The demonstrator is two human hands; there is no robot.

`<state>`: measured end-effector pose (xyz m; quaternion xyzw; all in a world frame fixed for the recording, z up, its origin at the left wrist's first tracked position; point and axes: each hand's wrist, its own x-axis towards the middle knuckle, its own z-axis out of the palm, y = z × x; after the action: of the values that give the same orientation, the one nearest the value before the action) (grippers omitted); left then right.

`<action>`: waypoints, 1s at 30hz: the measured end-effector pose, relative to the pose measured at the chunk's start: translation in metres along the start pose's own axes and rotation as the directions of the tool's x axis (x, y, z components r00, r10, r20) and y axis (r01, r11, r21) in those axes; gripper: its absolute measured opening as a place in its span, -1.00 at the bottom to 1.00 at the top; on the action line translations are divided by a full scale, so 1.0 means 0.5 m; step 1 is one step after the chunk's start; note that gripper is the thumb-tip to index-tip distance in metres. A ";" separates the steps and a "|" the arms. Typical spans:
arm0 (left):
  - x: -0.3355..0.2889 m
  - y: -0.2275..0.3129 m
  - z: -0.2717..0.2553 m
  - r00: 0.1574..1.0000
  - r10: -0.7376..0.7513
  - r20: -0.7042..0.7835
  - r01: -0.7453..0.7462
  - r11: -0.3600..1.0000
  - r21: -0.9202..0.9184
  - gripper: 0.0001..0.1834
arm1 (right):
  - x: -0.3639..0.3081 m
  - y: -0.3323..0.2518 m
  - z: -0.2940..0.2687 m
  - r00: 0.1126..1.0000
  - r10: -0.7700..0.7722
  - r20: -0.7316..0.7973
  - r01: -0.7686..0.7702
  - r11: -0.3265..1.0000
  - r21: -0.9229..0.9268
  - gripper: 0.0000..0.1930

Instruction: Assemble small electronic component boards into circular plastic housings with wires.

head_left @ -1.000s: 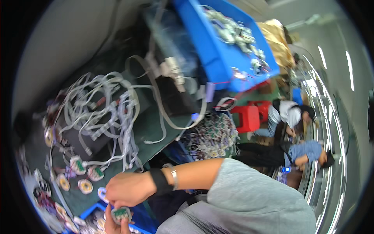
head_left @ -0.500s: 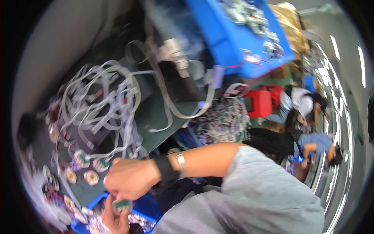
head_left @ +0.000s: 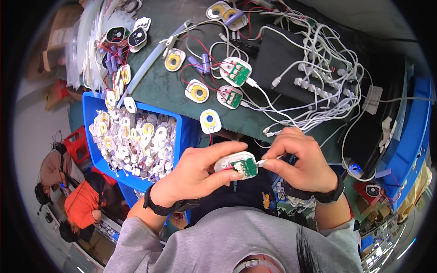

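Observation:
My left hand [head_left: 193,175] is closed around a white oval device housing [head_left: 221,164], thumb along its near side. A green circuit board [head_left: 244,167] lies exposed in the housing. A thin white cable end [head_left: 261,162] is pinched between the thumb and fingers of my right hand [head_left: 302,161]. That end meets the board's right edge; whether it is plugged in, I cannot tell. Just beyond my hands, a white pad with a blue-and-yellow ring [head_left: 210,120] sits at the table edge. Two similar housings with green boards [head_left: 239,73] [head_left: 230,98] lie on the table, white cables attached.
A blue bin [head_left: 180,136] full of white parts stands at left. White cables [head_left: 318,86] are heaped over a dark box at right. Purple cylindrical cells [head_left: 205,63] on red wires lie on the green table [head_left: 159,98]. Another blue bin [head_left: 414,150] stands far right. People sit at lower left.
The view has swung round. My hands, close together over a green-board part before, are now side by side above my lap, the right one holding a cable end against the board.

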<state>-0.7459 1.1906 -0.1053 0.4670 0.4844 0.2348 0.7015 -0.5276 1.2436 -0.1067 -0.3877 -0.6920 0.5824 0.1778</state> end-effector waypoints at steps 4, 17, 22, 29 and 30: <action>-0.005 -0.012 0.004 0.988 0.147 -0.048 -0.144 0.987 0.068 -0.58 | -0.006 -0.002 0.017 0.999 0.025 -0.021 -0.025 1.000 -0.012 -0.91; -0.020 -0.021 -0.013 0.918 0.394 0.046 -0.382 0.846 0.372 -0.54 | 0.006 -0.008 0.031 0.992 0.025 0.124 -0.025 1.000 -0.006 -0.91; -0.023 -0.024 -0.015 0.910 0.407 0.077 -0.406 0.838 0.364 -0.51 | -0.008 -0.018 0.040 0.993 0.061 0.106 -0.065 0.997 0.032 -0.91; -0.026 -0.043 -0.001 0.981 0.173 -0.086 -0.173 0.985 0.002 -0.55 | 0.006 -0.005 0.044 0.997 -0.046 0.066 0.054 0.990 -0.129 -0.88; -0.024 -0.044 0.000 0.989 0.142 -0.044 -0.141 0.989 0.036 -0.56 | 0.004 -0.005 0.046 0.998 -0.031 0.062 0.039 0.991 -0.132 -0.88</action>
<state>-0.7535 1.1712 -0.1190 0.5060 0.4700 0.2869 0.6639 -0.5459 1.2298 -0.1107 -0.3689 -0.7410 0.5432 0.1407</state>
